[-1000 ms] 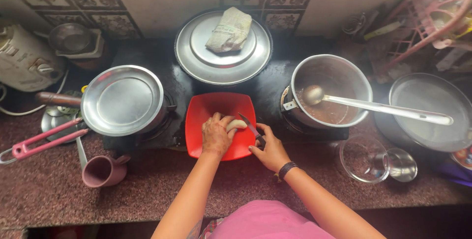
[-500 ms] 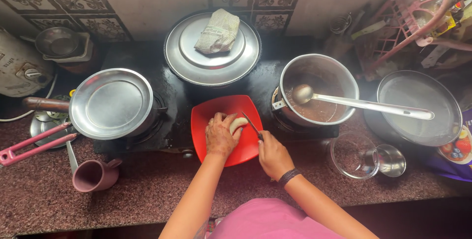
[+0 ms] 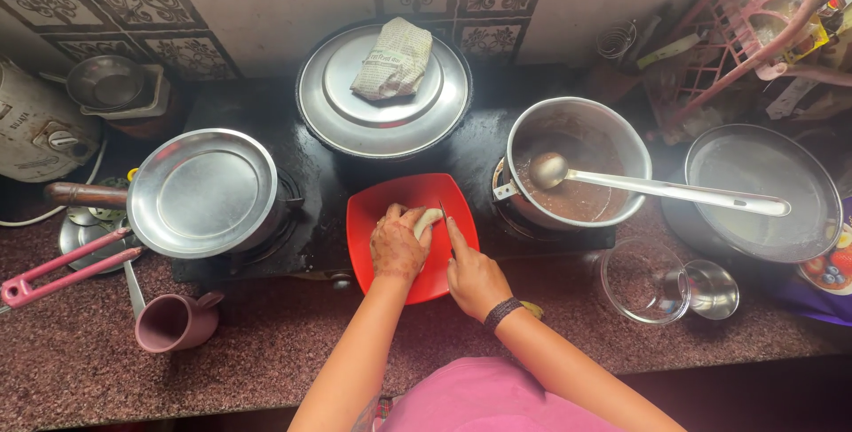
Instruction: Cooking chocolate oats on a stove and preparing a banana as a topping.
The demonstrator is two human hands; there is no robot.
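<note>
A red square plate lies at the front of a black stove. On it rests a pale piece of food, pinned down by my left hand. My right hand, with a dark band at the wrist, grips a small knife whose blade stands upright against the right side of the food. Most of the food is hidden under my fingers.
A lidded pan sits left, a large steel lid with a paper bundle behind, and a pot of brown liquid with a ladle right. Pink tongs, a mauve cup, a glass bowl and a steel cup stand on the counter.
The view has shifted slightly. My hands stay on the red plate, the left still on the food; the knife blade now stands more upright beside it.
</note>
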